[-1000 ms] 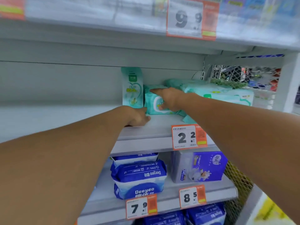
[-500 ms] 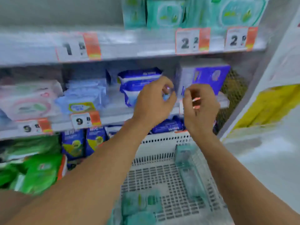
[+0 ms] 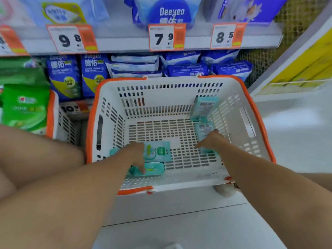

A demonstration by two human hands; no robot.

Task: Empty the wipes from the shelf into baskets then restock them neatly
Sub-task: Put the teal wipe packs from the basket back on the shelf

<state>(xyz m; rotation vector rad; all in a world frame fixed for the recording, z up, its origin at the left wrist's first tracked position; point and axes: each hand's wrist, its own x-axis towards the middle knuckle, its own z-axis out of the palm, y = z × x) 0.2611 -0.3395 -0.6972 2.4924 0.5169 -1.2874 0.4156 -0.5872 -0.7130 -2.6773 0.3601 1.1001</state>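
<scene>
A white basket with an orange rim (image 3: 92,123) stands on the floor below the shelves. Both my hands reach down into it. My left hand (image 3: 135,153) lies over the left end of a flat teal wipes pack (image 3: 159,151), with one finger down on a second teal pack (image 3: 154,169) in front of it; its grip is hidden. My right hand (image 3: 210,141) is curled on a teal pack (image 3: 204,128) lying along the basket's right wall. Another teal pack (image 3: 204,108) leans upright in the far right corner.
A second orange-rimmed basket (image 3: 53,114) stands to the left, beside green packs (image 3: 25,106). Blue Deeyeo wipes (image 3: 186,70) fill the low shelf behind, under price tags (image 3: 166,37). My bent leg (image 3: 36,151) is at the left; white floor (image 3: 179,221) lies in front.
My view has dropped from the upper shelf to the basket on the floor. Both hands left the shelf, came together in mid-air, and now reach into the basket onto the teal packs.
</scene>
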